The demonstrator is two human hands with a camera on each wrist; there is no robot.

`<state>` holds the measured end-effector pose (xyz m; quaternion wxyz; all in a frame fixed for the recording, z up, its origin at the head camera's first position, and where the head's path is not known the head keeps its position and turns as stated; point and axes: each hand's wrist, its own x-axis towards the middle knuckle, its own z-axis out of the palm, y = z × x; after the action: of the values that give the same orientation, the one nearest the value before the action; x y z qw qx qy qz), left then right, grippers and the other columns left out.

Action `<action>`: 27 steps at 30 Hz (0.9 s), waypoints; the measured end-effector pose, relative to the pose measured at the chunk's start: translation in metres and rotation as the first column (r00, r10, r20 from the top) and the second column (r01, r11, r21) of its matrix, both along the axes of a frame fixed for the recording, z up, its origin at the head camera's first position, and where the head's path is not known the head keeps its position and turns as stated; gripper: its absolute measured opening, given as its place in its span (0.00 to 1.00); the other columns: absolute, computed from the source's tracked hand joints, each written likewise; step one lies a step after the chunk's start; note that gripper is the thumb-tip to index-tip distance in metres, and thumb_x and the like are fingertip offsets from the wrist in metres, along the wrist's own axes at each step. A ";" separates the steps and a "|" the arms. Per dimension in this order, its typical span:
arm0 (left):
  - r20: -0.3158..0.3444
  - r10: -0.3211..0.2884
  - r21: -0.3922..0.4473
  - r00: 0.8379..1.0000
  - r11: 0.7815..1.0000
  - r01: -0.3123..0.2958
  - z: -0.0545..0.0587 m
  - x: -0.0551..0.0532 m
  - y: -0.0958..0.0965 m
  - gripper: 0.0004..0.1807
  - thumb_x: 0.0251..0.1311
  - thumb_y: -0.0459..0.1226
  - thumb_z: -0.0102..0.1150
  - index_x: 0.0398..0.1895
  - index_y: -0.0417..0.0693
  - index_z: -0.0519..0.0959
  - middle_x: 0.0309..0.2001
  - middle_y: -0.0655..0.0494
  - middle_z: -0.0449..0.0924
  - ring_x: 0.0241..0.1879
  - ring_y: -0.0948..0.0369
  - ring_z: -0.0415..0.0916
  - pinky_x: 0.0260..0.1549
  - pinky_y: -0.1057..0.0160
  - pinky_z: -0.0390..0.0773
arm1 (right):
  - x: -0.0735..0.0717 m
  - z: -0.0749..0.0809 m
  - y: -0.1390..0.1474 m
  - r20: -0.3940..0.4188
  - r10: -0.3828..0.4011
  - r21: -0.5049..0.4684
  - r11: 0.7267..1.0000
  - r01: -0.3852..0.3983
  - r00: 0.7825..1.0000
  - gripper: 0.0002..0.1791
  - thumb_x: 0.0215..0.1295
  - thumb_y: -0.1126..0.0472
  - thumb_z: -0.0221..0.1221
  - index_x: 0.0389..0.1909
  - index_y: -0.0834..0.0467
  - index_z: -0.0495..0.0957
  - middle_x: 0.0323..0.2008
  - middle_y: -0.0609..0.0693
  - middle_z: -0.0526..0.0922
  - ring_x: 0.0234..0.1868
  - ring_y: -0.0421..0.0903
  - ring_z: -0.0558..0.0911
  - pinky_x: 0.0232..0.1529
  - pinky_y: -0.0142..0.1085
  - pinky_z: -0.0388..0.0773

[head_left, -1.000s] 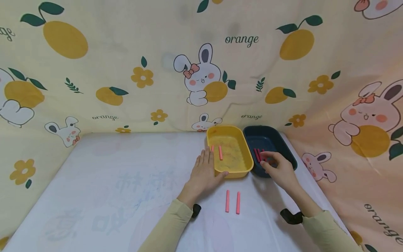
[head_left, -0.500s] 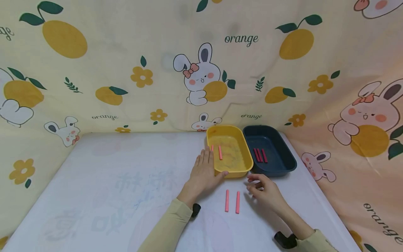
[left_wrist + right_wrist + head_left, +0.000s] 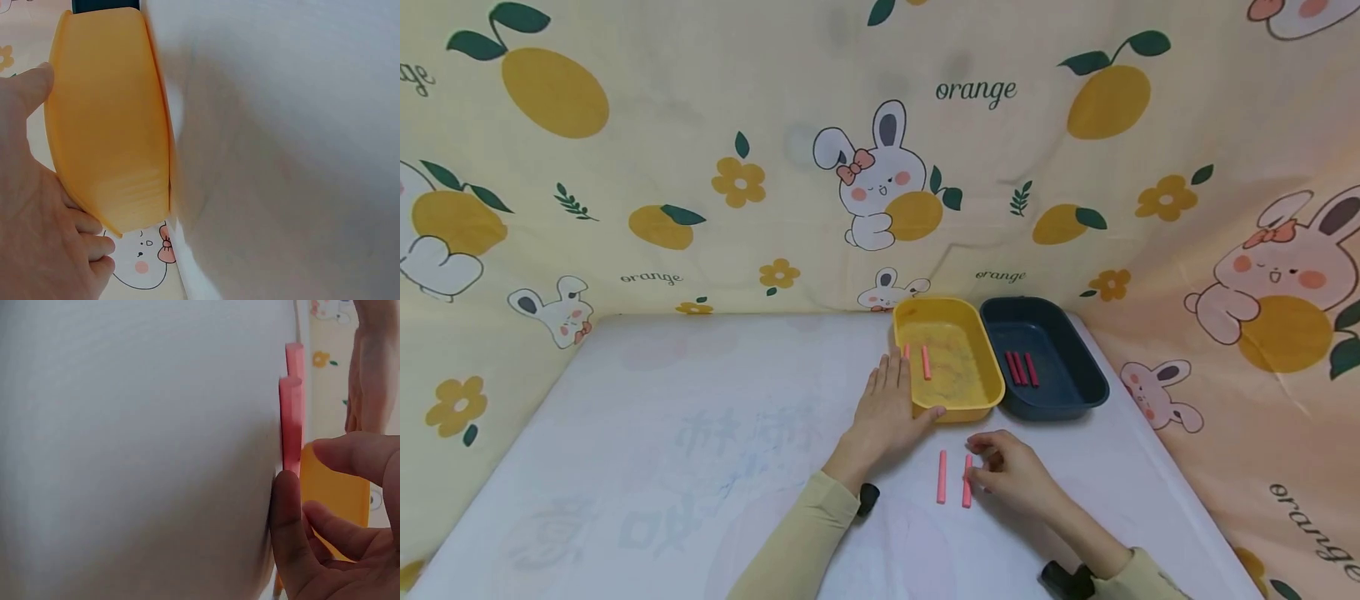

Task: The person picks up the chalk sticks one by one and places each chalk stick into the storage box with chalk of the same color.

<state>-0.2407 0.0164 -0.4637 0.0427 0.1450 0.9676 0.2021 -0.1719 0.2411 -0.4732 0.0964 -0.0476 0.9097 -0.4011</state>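
Observation:
My left hand point(image 3: 883, 417) lies with straight fingers along the left side of a yellow plastic tray point(image 3: 961, 342), its thumb at the front rim. In the left wrist view that thumb and the fingers touch the tray's edge. My right hand point(image 3: 1017, 477) is low over the table beside the right one of two pink chalk sticks point(image 3: 967, 493). Thumb and fingers stand apart around this stick in the right wrist view, the forefinger right at its near end. The other pink chalk stick point(image 3: 942, 479) lies parallel, just to the left.
Two pink sticks, one partly hidden by my left fingers, lie in the yellow tray. Against its right side stands a navy tray point(image 3: 1060, 342) holding several darker red sticks point(image 3: 1032, 371). Behind both hangs a printed cloth point(image 3: 760, 100) with rabbits and oranges.
My right hand has come out of the navy tray, toward the front and left, to the right pink stick on the table. The left hand stays where it was.

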 end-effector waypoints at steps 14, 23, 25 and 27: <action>0.001 -0.003 0.007 1.000 1.000 0.003 -0.001 -0.002 0.000 0.58 0.69 0.70 0.48 0.84 0.37 0.44 0.84 0.40 0.38 0.83 0.46 0.34 0.81 0.50 0.42 | 0.001 0.001 -0.016 -0.056 0.045 0.088 0.995 -0.040 0.997 0.23 0.52 0.65 0.78 0.50 0.59 0.85 0.40 0.47 0.78 0.34 0.41 0.77 0.34 0.29 0.77; -0.021 -0.005 -0.012 1.000 1.000 0.004 -0.001 -0.001 0.000 0.59 0.69 0.70 0.47 0.84 0.37 0.44 0.84 0.39 0.37 0.83 0.46 0.36 0.81 0.50 0.43 | 0.002 -0.001 -0.019 -0.086 0.043 0.054 0.998 -0.039 0.995 0.24 0.50 0.70 0.77 0.50 0.58 0.85 0.39 0.46 0.78 0.33 0.41 0.78 0.32 0.29 0.77; -0.019 -0.006 -0.013 1.000 1.000 0.006 -0.001 -0.001 -0.001 0.59 0.69 0.70 0.47 0.84 0.36 0.44 0.84 0.39 0.37 0.83 0.46 0.36 0.81 0.50 0.43 | 0.003 -0.002 -0.018 -0.091 0.044 0.037 0.998 -0.041 0.995 0.24 0.50 0.70 0.76 0.50 0.58 0.85 0.39 0.46 0.78 0.34 0.41 0.78 0.32 0.29 0.77; -0.018 -0.006 -0.012 1.000 1.000 0.006 -0.001 -0.001 -0.001 0.59 0.69 0.70 0.47 0.84 0.36 0.44 0.84 0.39 0.38 0.83 0.46 0.36 0.81 0.50 0.43 | 0.004 -0.003 -0.017 -0.097 0.048 0.015 0.999 -0.047 0.994 0.24 0.50 0.71 0.76 0.50 0.59 0.85 0.39 0.47 0.78 0.34 0.41 0.79 0.32 0.29 0.78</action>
<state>-0.2419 0.0154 -0.4651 0.0355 0.1494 0.9687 0.1948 -0.1682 0.2238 -0.4763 0.0618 -0.0882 0.9145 -0.3900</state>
